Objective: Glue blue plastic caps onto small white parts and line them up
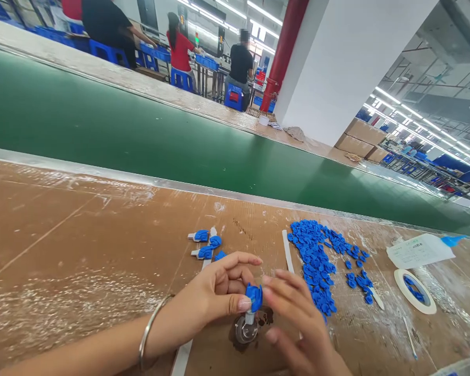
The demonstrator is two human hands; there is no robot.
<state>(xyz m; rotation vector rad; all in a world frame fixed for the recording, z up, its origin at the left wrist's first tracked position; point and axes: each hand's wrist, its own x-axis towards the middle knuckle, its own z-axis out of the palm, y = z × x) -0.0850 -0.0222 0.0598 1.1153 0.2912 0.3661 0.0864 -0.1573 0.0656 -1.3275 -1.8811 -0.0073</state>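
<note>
My left hand (219,292) pinches a blue plastic piece (254,297) with a pale stem pointing down. Directly below the stem sits a small clear round dish (246,331) on the brown tabletop; whether the stem touches it I cannot tell. Close on the right of the piece is my right hand (297,313), its fingers apart and slightly curled, the index fingertip near the blue part. Several similar blue pieces with pale stems (204,253) lie beyond my left hand. A large pile of small blue parts (315,261) spreads beyond my right hand.
At the right lie a tape roll (399,286), a white bottle with a blue tip (421,251) and a thin white stick (409,338). White strips (287,251) mark the brown table (82,230). A green conveyor belt (141,141) crosses behind; people sit beyond it.
</note>
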